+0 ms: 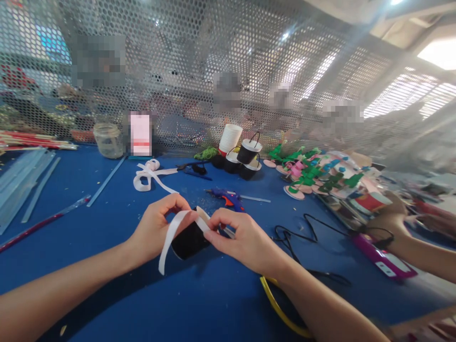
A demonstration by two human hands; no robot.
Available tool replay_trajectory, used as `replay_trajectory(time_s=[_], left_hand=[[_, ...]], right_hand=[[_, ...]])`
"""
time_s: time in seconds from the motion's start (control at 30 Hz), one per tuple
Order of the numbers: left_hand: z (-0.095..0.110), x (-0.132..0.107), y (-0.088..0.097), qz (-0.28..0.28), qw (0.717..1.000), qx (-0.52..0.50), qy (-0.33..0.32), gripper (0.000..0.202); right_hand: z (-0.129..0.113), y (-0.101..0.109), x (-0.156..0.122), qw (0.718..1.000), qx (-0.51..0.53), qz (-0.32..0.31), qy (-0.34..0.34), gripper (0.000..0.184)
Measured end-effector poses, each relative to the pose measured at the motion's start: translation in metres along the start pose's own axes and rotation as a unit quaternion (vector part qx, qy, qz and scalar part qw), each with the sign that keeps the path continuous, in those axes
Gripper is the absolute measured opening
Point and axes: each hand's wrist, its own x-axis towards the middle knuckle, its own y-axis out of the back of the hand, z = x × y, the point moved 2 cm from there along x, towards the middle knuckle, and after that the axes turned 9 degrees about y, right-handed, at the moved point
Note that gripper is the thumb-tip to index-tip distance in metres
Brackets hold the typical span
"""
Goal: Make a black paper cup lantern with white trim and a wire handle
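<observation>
A black paper cup (190, 239) lies tilted between my hands, just above the blue table, its pale inside showing at the top. My left hand (158, 223) is closed around the cup's far left side, its fingertips at the rim. Across that rim runs a white ribbon (171, 237), one loose end hanging down in front of the cup. My right hand (242, 232) pinches the ribbon between thumb and fingers at the cup's right edge. Behind the cup lies a blue glue gun (230, 199) with an orange trigger. More white ribbon (146, 176) sits loosely looped beyond my left hand.
Small black buckets with white rims (249, 152) and stacked white cups (230, 137) stand at the back. Green craft plants (309, 173), a purple power strip (384, 256) and another person's arm (416, 242) are right. Clear glue sticks (21, 180) and a jar (109, 140) are left.
</observation>
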Motion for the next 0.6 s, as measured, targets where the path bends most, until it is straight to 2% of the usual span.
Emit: replay_trajectory(time_s=[0.1, 0.3, 0.5, 0.6], left_hand=[[-0.0022, 0.0016, 0.0, -0.012, 0.999, -0.018, 0.048, 0.023], [-0.0051, 0.003, -0.0023, -0.044, 0.993, -0.071, 0.083, 0.022], [-0.005, 0.0037, -0.0026, -0.064, 0.992, -0.089, 0.068, 0.02], [-0.0047, 0.0036, -0.0032, -0.067, 0.99, -0.096, 0.081, 0.019]], right_hand=[[-0.0012, 0.0003, 0.0002, 1.0, -0.003, -0.003, 0.0, 0.008], [-0.0033, 0.0006, 0.0002, 1.0, 0.0, 0.0, 0.012, 0.009], [-0.0062, 0.0006, -0.0008, 0.999, -0.008, -0.011, 0.049, 0.011], [-0.0073, 0.0006, -0.0006, 0.998, -0.012, -0.011, 0.067, 0.012]])
